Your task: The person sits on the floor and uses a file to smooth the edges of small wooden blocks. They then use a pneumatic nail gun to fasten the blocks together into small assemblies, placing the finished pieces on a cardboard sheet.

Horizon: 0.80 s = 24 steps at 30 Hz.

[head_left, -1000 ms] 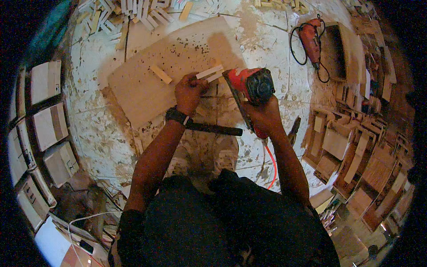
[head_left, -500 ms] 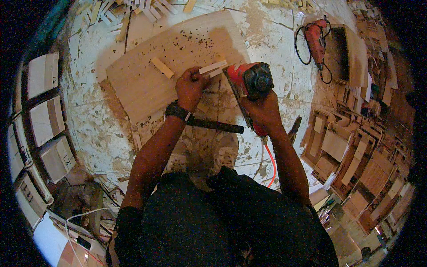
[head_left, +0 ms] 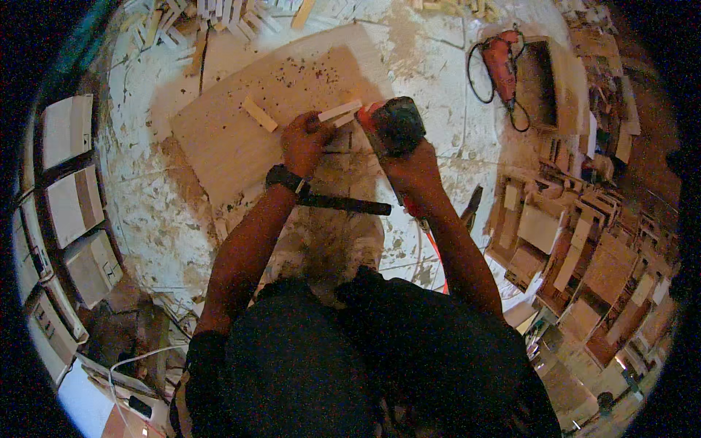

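Pinched in the fingers of my left hand are pale wooden strips, their free ends reaching right. My right hand is wrapped around a red and black nail gun, with a red hose running from its lower end. The gun's red front end lies right at the tips of the strips; whether they touch cannot be made out. Beneath my left hand is a large wooden board strewn with small dark bits. On that board lies a short loose wood piece. A dark bar crosses below my left wrist.
A red corded power tool lies at the upper right beside a wooden box. Pliers-like tool sits right of my right forearm. Cut strips pile at the far edge. Stacked wooden frames fill the right; panels line the left.
The whole view has shifted slightly. The nail gun has turned in my right hand's grip, its black end now facing up more. My left hand still holds the strips.
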Available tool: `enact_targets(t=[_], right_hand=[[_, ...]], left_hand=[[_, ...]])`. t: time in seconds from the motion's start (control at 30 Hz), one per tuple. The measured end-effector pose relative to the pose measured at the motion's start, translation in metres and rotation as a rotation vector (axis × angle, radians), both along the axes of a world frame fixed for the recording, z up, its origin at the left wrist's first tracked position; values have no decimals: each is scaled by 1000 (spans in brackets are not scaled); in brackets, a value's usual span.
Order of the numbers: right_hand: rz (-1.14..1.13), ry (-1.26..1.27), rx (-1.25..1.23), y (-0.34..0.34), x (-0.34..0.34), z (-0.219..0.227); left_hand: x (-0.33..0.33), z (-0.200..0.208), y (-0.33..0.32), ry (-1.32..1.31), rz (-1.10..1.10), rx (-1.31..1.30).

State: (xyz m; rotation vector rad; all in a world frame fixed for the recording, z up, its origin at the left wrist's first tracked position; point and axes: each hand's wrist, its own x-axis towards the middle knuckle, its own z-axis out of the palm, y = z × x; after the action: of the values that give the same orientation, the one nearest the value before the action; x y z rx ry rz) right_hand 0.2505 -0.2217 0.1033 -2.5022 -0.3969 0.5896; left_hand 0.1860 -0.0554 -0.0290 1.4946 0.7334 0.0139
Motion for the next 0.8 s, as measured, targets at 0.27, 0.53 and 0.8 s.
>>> enact_targets(t=[0.27, 0.53, 0.8], right_hand=[[-279, 81, 312, -39, -3, 27], [-363, 139, 407, -81, -2, 28], [-538, 467, 676, -111, 7, 58]], left_hand=[[5, 3, 7, 30, -209, 224], [4, -1, 4, -114, -129, 254], [-14, 22, 13, 72, -85, 62]])
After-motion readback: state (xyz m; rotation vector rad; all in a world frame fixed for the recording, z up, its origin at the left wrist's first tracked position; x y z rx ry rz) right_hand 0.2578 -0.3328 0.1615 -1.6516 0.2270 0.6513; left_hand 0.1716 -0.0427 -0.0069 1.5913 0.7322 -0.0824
